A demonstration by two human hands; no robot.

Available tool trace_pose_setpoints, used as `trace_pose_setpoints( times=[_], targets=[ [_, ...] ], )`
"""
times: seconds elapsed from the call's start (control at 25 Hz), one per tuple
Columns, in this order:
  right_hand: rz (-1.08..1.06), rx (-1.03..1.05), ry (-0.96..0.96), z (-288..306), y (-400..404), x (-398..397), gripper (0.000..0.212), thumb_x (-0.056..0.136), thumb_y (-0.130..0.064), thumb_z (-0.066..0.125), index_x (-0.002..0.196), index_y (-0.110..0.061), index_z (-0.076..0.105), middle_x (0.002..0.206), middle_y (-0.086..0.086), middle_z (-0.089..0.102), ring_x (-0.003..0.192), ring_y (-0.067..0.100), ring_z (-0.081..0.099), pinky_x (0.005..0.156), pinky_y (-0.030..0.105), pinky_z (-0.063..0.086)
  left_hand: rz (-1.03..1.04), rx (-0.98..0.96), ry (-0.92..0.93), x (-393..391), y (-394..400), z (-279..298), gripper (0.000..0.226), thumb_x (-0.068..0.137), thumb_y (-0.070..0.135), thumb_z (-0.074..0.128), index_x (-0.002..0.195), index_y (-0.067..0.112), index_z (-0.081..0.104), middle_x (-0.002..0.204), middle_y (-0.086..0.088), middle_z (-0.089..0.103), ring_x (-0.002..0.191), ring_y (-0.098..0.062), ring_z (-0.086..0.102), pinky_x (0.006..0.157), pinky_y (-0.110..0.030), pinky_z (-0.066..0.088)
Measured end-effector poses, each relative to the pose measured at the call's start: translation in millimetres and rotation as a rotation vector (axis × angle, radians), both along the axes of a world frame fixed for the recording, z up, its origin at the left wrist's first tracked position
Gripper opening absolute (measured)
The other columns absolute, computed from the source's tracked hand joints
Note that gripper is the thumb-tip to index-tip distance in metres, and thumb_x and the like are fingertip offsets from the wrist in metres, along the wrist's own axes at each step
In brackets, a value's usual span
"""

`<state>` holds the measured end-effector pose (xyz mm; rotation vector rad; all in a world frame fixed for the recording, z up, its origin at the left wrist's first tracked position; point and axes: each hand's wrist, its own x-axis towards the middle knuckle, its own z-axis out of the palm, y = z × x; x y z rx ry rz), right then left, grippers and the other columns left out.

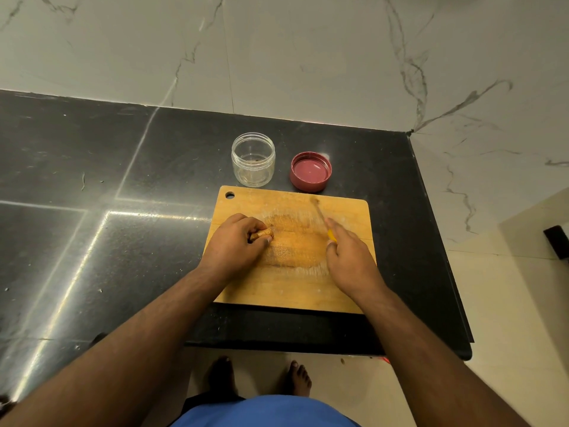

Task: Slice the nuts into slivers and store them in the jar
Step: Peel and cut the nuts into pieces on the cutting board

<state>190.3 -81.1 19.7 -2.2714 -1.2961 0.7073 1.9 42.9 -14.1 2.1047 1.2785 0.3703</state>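
A: You stand at a black stone counter [92, 180] against pale marbled wall tiles, with a wooden cutting board [292, 288] laid near its right end. Beyond the board's far edge sit the clear jar [253, 160], open, and its red lid [311, 171] upturned just beside it.

B: And the nuts?

A: Your left hand [237, 245] has its fingers curled round a brown piece [263, 234] on the board's left half. It pokes out between the fingertips; I take it for a nut, though the view is too blurred to be sure. Your right hand [348, 254] grips the yellow handle of a small knife [321, 217], blade angled away toward the lid.

B: How will it handle?

A: Light, hard and rounded, I judge, so it may roll or skitter under the blade. Pinch it low at the sides, fingertips tucked back, and keep its flattest face on the wood. Slivers will likely be brittle and may scatter.

B: Anything in the jar yet?

A: It looks nearly empty; a few dark specks at the bottom, no more.
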Motion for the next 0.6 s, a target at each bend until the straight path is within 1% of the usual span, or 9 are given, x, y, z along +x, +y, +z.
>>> trace_pose_setpoints(
  times=[0.12,0.2,0.28,0.32,0.36,0.48,0.56,0.6],
  targets=[
    [-0.056,0.044,-0.011,-0.2,-8.5,-0.4,0.052,0.105,-0.018,0.040,0.155,-0.028,0.028,0.149,-0.001,0.044,0.132,0.015,0.045,0.102,0.024,0.037,-0.001,-0.004,-0.001,0.1,-0.9,0.6,0.038,0.092,0.042,0.067,0.125,0.023,0.066,0.115,0.010,0.058,0.098,-0.007,0.055,0.080,-0.020,0.045],
    [-0.041,0.050,0.025,-0.1,-14.8,-4.4,0.052,0.104,-0.019,0.041,0.154,-0.029,0.030,0.152,-0.002,0.042,0.134,0.013,0.043,0.104,0.024,0.036,-0.009,-0.005,0.000,-0.5,-1.1,2.5,0.038,0.092,0.041,0.067,0.125,0.022,0.066,0.115,0.010,0.057,0.099,-0.006,0.054,0.080,-0.020,0.044],
    [-0.002,0.048,0.079,0.8,-21.4,-11.6,0.052,0.104,-0.020,0.042,0.153,-0.032,0.031,0.153,-0.006,0.041,0.130,0.004,0.040,0.104,0.020,0.033,-0.036,-0.018,0.013,-2.4,-0.7,6.7,0.038,0.094,0.037,0.065,0.129,0.022,0.064,0.117,0.008,0.057,0.099,-0.006,0.052,0.082,-0.020,0.042],
    [0.020,0.051,0.110,1.3,-24.8,-15.3,0.051,0.104,-0.021,0.043,0.153,-0.033,0.032,0.152,-0.007,0.041,0.126,-0.001,0.038,0.102,0.016,0.032,-0.052,-0.024,0.028,-2.8,-0.5,9.4,0.039,0.095,0.034,0.064,0.132,0.022,0.062,0.118,0.006,0.057,0.098,-0.006,0.052,0.083,-0.019,0.042],
    [0.038,0.060,0.140,1.6,-28.0,-18.8,0.051,0.104,-0.021,0.043,0.152,-0.034,0.033,0.152,-0.009,0.040,0.123,-0.005,0.035,0.100,0.013,0.029,-0.064,-0.028,0.044,-2.9,-0.4,11.6,0.041,0.095,0.033,0.064,0.134,0.023,0.060,0.116,0.006,0.057,0.095,-0.007,0.052,0.081,-0.018,0.041],
    [0.061,0.077,0.186,2.4,-36.0,-28.5,0.050,0.104,-0.021,0.045,0.151,-0.033,0.036,0.152,-0.013,0.040,0.123,-0.009,0.031,0.096,0.001,0.022,-0.050,-0.055,0.065,0.2,-3.7,16.7,0.047,0.094,0.038,0.065,0.138,0.025,0.056,0.099,0.007,0.056,0.081,-0.007,0.053,0.064,-0.016,0.039],
    [0.068,0.086,0.190,2.9,-38.5,-34.2,0.049,0.104,-0.021,0.045,0.151,-0.032,0.037,0.151,-0.012,0.041,0.123,-0.010,0.031,0.092,-0.005,0.019,-0.039,-0.113,0.065,1.4,-5.8,17.9,0.053,0.092,0.042,0.068,0.140,0.024,0.054,0.094,0.007,0.060,0.080,-0.009,0.057,0.062,-0.021,0.042],
    [0.075,0.089,0.189,3.1,-39.5,-37.2,0.049,0.104,-0.020,0.045,0.151,-0.032,0.036,0.151,-0.012,0.042,0.123,-0.009,0.032,0.092,-0.004,0.019,-0.045,-0.140,0.073,1.2,-6.0,18.5,0.056,0.090,0.042,0.070,0.141,0.024,0.053,0.093,0.006,0.062,0.081,-0.011,0.059,0.063,-0.023,0.044]
  ],
)
